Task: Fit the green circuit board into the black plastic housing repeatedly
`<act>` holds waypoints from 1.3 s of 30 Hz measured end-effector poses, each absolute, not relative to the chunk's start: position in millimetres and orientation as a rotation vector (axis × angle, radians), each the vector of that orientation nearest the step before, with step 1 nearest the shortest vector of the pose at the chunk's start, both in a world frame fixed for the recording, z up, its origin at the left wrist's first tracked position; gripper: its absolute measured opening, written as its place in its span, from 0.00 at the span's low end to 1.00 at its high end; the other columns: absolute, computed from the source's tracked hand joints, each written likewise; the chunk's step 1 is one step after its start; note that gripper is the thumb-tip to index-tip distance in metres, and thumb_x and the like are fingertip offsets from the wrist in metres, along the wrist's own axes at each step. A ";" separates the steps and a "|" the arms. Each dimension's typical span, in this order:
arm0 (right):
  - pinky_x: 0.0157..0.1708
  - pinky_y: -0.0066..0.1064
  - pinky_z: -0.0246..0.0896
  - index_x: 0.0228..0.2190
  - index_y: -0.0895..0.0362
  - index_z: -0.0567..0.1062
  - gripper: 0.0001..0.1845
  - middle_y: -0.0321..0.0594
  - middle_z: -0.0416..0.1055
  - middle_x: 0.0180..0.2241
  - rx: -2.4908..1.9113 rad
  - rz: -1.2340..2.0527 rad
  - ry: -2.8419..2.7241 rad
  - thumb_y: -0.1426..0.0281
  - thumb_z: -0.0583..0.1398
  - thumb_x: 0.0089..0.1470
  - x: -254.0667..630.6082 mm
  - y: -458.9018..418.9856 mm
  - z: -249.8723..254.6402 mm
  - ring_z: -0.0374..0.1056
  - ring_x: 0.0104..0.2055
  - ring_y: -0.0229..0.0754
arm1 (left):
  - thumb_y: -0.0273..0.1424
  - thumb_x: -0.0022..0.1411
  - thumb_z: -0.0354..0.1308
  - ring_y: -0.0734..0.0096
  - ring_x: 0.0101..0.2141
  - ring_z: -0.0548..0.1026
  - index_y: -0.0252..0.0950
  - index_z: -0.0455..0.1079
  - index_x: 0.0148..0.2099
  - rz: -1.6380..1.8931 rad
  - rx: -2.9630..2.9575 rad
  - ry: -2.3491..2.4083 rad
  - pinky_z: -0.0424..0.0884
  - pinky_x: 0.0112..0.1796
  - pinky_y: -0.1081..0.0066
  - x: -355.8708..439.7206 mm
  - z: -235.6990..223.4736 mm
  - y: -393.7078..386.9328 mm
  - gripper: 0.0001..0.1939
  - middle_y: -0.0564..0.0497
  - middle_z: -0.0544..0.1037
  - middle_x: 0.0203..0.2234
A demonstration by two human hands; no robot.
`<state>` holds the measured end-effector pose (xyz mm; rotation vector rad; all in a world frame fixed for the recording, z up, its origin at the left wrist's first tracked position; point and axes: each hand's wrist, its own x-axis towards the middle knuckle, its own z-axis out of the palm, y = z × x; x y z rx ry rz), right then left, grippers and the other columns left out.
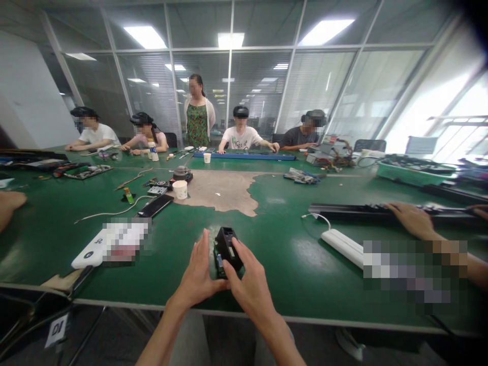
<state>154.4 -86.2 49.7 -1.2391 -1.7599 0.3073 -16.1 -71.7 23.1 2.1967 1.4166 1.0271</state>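
Observation:
A small black boxy electronic part (227,239) with a green circuit board on its left side is on the green table near the front edge. My right hand (249,277) holds it, index finger along its right upper side and thumb at its near left edge. Just left of the part, my left hand (198,272) is open, with fingers stretched upward and the thumb pointing right, near the part's lower end. Whether the left thumb touches the part I cannot tell. The part's right and near sides are partly covered by my right hand.
Left are a white power bank-like box (89,252), a black phone (155,205) and a paper cup (180,190). Rightward lie a white power strip (343,246) and a long black bar (343,210) under a neighbour's hand (414,219). Several people are across the table.

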 end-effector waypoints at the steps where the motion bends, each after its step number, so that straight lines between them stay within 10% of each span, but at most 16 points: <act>1: 0.60 0.45 0.58 0.59 0.60 0.65 0.29 0.50 0.65 0.59 -1.241 0.293 -1.783 0.67 0.58 0.57 150.6 -85.8 51.3 0.61 0.61 0.50 | 0.43 0.50 0.68 0.44 0.68 0.41 0.41 0.18 0.70 1.034 2.203 1.415 0.45 0.62 0.40 -15.9 22.7 -71.7 0.66 0.37 0.39 0.69; 22: 0.53 0.45 0.65 0.60 0.62 0.65 0.29 0.56 0.65 0.58 -1.447 0.130 -2.006 0.70 0.58 0.57 129.8 -92.6 34.9 0.64 0.59 0.54 | 0.24 0.53 0.55 0.46 0.67 0.45 0.36 0.21 0.71 1.082 2.285 1.451 0.48 0.62 0.42 -17.6 15.3 -66.3 0.55 0.37 0.42 0.69; 39: 0.57 0.46 0.62 0.57 0.61 0.68 0.27 0.51 0.69 0.55 -1.379 0.108 -1.655 0.65 0.57 0.58 187.8 -90.2 43.2 0.65 0.57 0.51 | 0.41 0.45 0.73 0.44 0.67 0.46 0.39 0.19 0.70 0.933 2.239 1.408 0.43 0.63 0.41 -17.0 26.1 -70.9 0.71 0.35 0.47 0.68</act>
